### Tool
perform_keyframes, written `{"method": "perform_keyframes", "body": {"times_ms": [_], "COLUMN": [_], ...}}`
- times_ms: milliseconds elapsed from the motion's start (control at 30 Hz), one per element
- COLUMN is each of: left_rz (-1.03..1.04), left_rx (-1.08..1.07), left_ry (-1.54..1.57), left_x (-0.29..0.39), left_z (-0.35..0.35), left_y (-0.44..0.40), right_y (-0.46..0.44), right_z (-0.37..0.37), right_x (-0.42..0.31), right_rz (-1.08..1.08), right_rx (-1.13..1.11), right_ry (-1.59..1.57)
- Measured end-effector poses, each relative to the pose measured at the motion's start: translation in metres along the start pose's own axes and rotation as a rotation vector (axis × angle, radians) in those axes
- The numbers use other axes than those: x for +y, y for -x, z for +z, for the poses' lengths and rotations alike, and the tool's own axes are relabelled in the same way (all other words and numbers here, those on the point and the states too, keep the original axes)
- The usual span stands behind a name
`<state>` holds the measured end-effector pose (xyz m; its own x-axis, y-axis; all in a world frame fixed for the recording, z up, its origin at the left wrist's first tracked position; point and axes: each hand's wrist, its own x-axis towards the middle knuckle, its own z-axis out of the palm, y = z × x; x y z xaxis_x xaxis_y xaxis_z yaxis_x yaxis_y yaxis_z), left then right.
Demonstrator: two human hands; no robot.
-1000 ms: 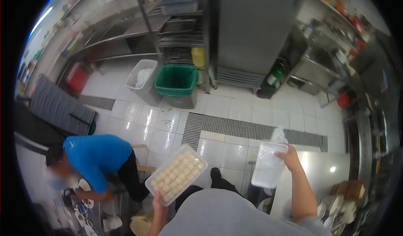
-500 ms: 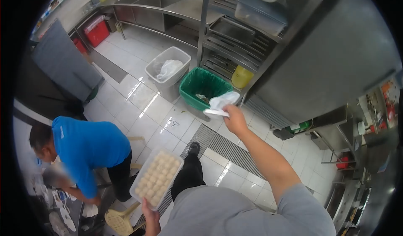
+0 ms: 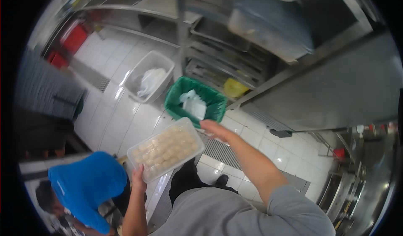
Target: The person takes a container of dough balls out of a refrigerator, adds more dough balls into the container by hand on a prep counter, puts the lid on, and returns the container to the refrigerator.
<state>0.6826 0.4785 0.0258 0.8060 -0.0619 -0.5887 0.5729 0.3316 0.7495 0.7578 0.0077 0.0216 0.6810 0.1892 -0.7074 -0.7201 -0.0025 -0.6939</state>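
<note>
A clear plastic tray (image 3: 166,150) filled with rows of pale round balls is tilted in front of my body. My left hand (image 3: 138,179) grips its near left edge. My right hand (image 3: 213,129) is at the tray's far right corner, its fingers reaching toward the rim; whether they press on it is unclear. Just beyond the tray stands a bin with a green liner (image 3: 216,99). Inside the bin lies a white tray with crumpled plastic (image 3: 194,106), apart from my hands.
A grey bin (image 3: 131,83) holding a white bag stands left of the green one. Behind them is a metal rack (image 3: 182,39), with a steel cabinet (image 3: 336,85) to the right. A co-worker in a blue shirt (image 3: 90,181) bends over at the lower left.
The white tray and plastic left my right hand and now lie in the green-lined bin. My right hand has drawn back to the tray of balls, which has turned and moved up.
</note>
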Motion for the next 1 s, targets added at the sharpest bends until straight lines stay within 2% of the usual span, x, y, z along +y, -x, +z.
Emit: {"method": "perform_keyframes", "body": {"times_ms": [33,100,167,200,267,333,367,400,500,533,600,633,733,767,800,833,900,933,1000], "left_rz": [-0.089,-0.132,-0.165,-0.157,-0.188,-0.053,0.190,0.288,0.577,0.724,0.921,1.002,1.227,1.259,1.379,1.387,1.476,1.486,1.631], "left_rx": [-0.075,-0.202,-0.416,-0.473,-0.690,-0.906,-1.049,-1.018,-1.149,-1.180,-1.305,-1.352,-1.344,-1.294,-1.202,-1.224,-1.084,-1.101,-0.851], "left_ry": [-0.040,-0.102,-0.287,-0.303,-0.525,-0.769,-0.702,-0.897,-0.668,-0.700,-0.717,-0.682,-0.701,-0.702,-0.660,-0.653,-0.652,-0.650,-0.661], "left_x": [0.005,0.014,0.017,0.016,0.010,-0.005,-0.017,-0.006,-0.032,-0.023,-0.017,-0.021,-0.020,-0.020,-0.025,-0.029,-0.035,-0.040,-0.048], "left_z": [0.018,0.075,0.146,0.187,0.277,0.378,0.427,0.480,0.624,0.671,0.757,0.797,0.900,0.929,0.958,0.983,1.022,1.030,1.048], "left_y": [-0.019,-0.051,-0.069,-0.072,-0.067,-0.050,-0.032,-0.002,0.044,0.085,0.149,0.179,0.263,0.285,0.298,0.313,0.333,0.339,0.345], "right_y": [0.021,0.083,0.151,0.177,0.236,0.296,0.318,0.343,0.421,0.438,0.462,0.481,0.533,0.546,0.556,0.564,0.562,0.578,0.576], "right_z": [-0.004,-0.012,-0.033,-0.047,-0.071,-0.091,-0.100,-0.109,-0.118,-0.121,-0.128,-0.125,-0.109,-0.102,-0.097,-0.092,-0.085,-0.078,-0.076], "right_x": [0.022,0.044,0.049,0.074,0.123,0.178,0.213,0.251,0.322,0.358,0.438,0.455,0.493,0.504,0.515,0.540,0.593,0.562,0.580], "right_rz": [-0.051,-0.235,-0.131,-0.190,-0.287,-0.365,-0.404,-0.454,-0.680,-0.712,-0.686,-0.705,-0.772,-0.766,-0.755,-0.771,-0.869,-0.876,-0.918], "right_rx": [-0.009,-0.096,0.127,0.251,0.461,0.644,0.740,0.799,0.972,0.997,1.291,1.315,1.436,1.516,1.595,1.605,1.675,1.707,1.723], "right_ry": [-0.120,-0.393,-0.729,-0.747,-0.852,-1.018,-1.094,-1.145,-1.176,-1.191,-1.281,-1.300,-1.431,-1.454,-1.477,-1.490,-1.483,-1.476,-1.485]}}
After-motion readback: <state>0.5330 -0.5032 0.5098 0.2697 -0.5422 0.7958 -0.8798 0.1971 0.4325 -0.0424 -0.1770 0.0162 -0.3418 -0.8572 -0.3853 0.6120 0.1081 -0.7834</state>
